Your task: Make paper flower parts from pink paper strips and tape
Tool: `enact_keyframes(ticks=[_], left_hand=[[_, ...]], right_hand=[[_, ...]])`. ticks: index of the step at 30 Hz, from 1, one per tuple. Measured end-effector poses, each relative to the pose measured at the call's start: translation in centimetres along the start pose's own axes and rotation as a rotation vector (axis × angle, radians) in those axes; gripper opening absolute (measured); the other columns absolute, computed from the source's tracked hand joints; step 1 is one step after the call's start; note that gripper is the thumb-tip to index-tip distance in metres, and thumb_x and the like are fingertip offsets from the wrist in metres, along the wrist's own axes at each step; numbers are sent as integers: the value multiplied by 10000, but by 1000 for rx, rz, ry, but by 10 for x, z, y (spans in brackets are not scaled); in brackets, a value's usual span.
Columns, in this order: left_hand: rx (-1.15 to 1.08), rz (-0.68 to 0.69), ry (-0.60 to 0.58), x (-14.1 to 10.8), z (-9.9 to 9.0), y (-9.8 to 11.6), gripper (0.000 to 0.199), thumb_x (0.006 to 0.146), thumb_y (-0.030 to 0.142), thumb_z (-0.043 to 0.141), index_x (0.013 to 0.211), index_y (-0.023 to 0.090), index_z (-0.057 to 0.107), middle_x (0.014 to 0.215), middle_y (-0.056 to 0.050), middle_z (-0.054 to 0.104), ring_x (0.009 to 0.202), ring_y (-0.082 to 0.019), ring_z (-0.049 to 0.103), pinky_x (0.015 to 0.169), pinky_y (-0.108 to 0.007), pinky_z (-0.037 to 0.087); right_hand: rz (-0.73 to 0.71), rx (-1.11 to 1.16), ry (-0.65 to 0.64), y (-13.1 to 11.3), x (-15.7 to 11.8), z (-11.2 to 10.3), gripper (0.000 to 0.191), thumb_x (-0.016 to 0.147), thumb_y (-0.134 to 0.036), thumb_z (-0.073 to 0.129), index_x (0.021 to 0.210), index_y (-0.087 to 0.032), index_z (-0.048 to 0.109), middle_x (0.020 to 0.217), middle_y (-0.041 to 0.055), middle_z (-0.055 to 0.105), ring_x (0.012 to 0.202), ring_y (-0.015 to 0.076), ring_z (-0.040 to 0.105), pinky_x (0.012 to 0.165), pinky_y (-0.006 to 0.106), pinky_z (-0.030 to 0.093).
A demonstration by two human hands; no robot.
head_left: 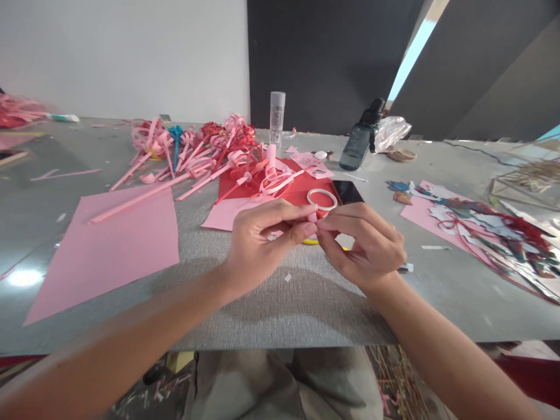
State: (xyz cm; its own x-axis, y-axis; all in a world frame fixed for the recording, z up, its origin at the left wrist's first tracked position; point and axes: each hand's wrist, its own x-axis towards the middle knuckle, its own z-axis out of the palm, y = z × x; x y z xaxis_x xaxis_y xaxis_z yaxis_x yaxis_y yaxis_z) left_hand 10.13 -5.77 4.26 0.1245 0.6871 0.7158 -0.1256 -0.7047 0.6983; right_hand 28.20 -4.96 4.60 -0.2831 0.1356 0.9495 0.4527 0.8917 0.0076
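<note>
Above the grey table, my left hand (266,236) pinches a small piece of pink paper (312,217) between thumb and index finger. My right hand (365,239) meets it there, its fingertips closed on the near right end of the same piece. The fingers cover most of the paper, so its full shape is hidden. Just beyond the fingertips lies a white ring (322,199) on red paper (301,188), with a dark phone (347,191) to its right. Something yellow (310,241) shows partly beneath the hands.
A pink sheet (131,239) lies at left, near several curled pink and red paper flowers (196,146) on stems. A clear capped bottle (277,116) and a dark bottle (359,140) stand behind. Painted cut-outs and red cord (485,224) spread at right. The table edge is close.
</note>
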Motion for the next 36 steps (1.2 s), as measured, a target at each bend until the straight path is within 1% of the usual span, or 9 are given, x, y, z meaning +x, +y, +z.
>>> enact_keyframes(ticks=[7,11,17,25,30,36], left_hand=[[-1,22,-6,-1,-1,-3,180,850,135,809,1021,189,817,911,-52,788,813,-133,732,704,-214,649],[19,15,-4,0,-2,-4,157,849,148,815,999,192,817,905,-49,795,805,-138,742,700,-219,650],[45,-23,-37,2,-6,-6,127,848,190,822,975,180,814,915,-65,807,807,-155,757,711,-240,657],[106,-48,-109,6,-13,-11,125,846,251,830,945,177,815,895,-72,800,791,-164,750,693,-248,644],[108,-41,-149,7,-16,-15,140,847,249,831,972,188,816,901,-71,799,790,-164,744,679,-244,624],[154,-38,-240,13,-23,-18,131,872,288,812,971,203,824,900,-74,798,769,-162,730,658,-248,595]], right_hand=[[15,6,-29,0,0,0,221,848,-12,701,963,-199,676,850,19,713,657,115,657,574,253,556],[28,7,-71,3,-1,-2,207,858,-28,695,962,-205,674,853,11,715,648,109,651,562,245,548],[22,2,-121,5,0,-4,185,848,-25,708,917,-190,666,836,8,719,601,92,622,554,245,517],[29,-2,-176,7,-1,-1,154,871,-50,695,890,-198,655,813,-4,711,603,84,613,557,232,512],[54,23,-191,8,-1,-1,146,870,-60,675,874,-203,643,796,-12,696,600,85,614,553,228,516],[95,45,-241,8,-2,-1,146,861,-57,649,854,-202,632,779,-16,673,603,88,597,556,231,505]])
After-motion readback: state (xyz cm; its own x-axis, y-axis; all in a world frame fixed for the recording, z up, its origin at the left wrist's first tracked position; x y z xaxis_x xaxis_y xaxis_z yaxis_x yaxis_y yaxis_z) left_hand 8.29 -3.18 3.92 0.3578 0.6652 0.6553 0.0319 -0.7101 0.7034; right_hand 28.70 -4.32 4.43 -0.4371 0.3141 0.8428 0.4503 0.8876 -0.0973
